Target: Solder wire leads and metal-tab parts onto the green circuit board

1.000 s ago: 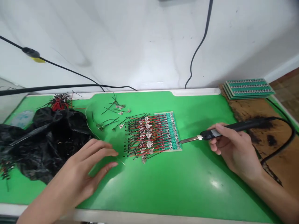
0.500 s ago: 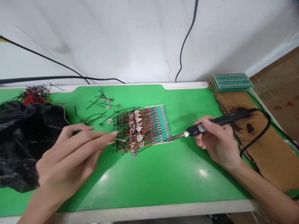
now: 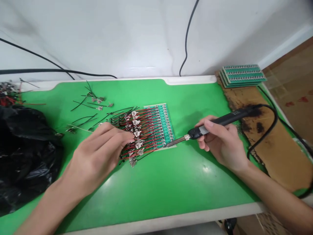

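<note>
My right hand (image 3: 223, 140) grips a black soldering iron (image 3: 227, 119) like a pen. Its metal tip points left and down, meeting the near edge of a green circuit board (image 3: 168, 125), though exact contact is too small to make out. Rows of red and black wires with small clear-and-metal parts run left from the board. Over these wires, my left hand (image 3: 100, 153) is closed in a pinch on a thin pale strand of solder wire (image 3: 79, 127); the strand shows behind the hand and faintly at the fingertips. The fingers cover part of the wires.
Loose black wires with small metal parts (image 3: 94, 99) lie behind on the green mat (image 3: 151, 189). A black plastic bag (image 3: 26, 156) sits at left, with a red and black wire pile (image 3: 8, 93) behind. Stacked circuit boards (image 3: 244, 75) rest on scorched cardboard (image 3: 276, 153) at right.
My left hand has moved right, from the wire ends to over the small parts nearer the board. The iron tip stays at the board's near edge. The whole view has shifted slightly.
</note>
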### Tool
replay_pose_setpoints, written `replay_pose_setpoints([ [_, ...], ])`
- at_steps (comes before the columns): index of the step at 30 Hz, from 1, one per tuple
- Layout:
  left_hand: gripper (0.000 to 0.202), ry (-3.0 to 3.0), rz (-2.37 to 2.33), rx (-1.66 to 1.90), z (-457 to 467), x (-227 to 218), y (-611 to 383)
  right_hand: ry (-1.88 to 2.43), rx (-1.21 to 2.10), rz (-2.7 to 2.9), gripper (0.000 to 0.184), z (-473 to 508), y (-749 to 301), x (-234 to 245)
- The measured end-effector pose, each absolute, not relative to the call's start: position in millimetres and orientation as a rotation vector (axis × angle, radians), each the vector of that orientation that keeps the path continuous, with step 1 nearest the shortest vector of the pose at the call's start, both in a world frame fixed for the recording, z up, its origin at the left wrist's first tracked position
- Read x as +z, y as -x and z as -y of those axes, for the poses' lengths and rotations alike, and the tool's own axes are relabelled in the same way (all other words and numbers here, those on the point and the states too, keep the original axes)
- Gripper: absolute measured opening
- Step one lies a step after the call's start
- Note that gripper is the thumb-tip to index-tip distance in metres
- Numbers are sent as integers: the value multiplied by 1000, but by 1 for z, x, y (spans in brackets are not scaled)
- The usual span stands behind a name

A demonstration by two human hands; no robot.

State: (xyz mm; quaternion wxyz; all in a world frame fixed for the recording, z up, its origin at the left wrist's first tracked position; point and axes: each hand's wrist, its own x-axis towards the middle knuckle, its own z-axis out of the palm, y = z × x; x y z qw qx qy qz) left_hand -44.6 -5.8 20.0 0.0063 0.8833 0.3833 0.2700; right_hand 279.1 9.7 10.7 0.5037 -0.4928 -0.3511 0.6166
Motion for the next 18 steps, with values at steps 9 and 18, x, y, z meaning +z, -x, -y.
replay_pose_setpoints([
  [9, 16, -2601, -1062, 908, 14, 7, 28, 1153, 1492, 884, 37, -8, -281, 9],
  [18, 19, -2630, -1016, 837, 12, 2, 28, 1171, 1506, 908, 35, -8, -282, 7],
])
